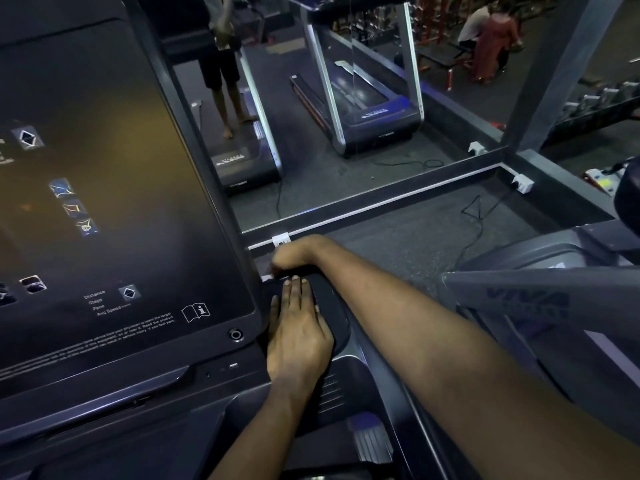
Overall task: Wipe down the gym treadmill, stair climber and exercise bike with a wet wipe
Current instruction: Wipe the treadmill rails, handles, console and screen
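Observation:
The dark console (114,209) of a gym machine fills the left half of the head view. A black padded handle (330,306) juts from its right side. My left hand (298,337) lies flat on top of this handle, fingers straight and close together, with nothing visible in it. My right hand (294,254) reaches over the handle's far end and curls down behind it, so its fingers are hidden. A small pale sliver (268,278) shows beneath that hand. I cannot tell whether it is the wet wipe.
A grey machine (526,299) labelled VIVA stands close on the right. Ahead, a mirror wall (346,133) reflects treadmills and a person's legs. White sockets (523,183) and black cables (478,216) lie on the dark rubber floor.

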Action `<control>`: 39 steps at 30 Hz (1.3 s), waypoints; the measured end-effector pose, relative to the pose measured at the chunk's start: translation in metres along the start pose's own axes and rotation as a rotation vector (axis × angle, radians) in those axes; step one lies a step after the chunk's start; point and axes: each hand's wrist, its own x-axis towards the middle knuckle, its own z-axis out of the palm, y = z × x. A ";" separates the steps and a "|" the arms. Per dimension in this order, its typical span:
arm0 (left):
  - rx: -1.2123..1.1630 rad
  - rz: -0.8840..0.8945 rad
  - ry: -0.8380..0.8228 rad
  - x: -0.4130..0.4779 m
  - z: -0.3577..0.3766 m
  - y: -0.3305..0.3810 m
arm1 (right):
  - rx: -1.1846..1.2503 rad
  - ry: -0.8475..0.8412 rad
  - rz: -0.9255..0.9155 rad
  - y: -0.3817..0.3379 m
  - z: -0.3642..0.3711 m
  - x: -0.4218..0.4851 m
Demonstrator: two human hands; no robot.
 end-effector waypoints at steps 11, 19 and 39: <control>0.001 -0.008 -0.011 0.000 -0.002 0.001 | 0.993 0.163 0.262 0.089 0.033 -0.059; 0.019 -0.004 -0.019 -0.001 -0.003 0.002 | 1.338 0.406 0.199 0.121 0.093 -0.107; 0.018 -0.001 -0.043 -0.001 -0.006 0.005 | 1.401 0.605 0.215 0.105 0.179 -0.192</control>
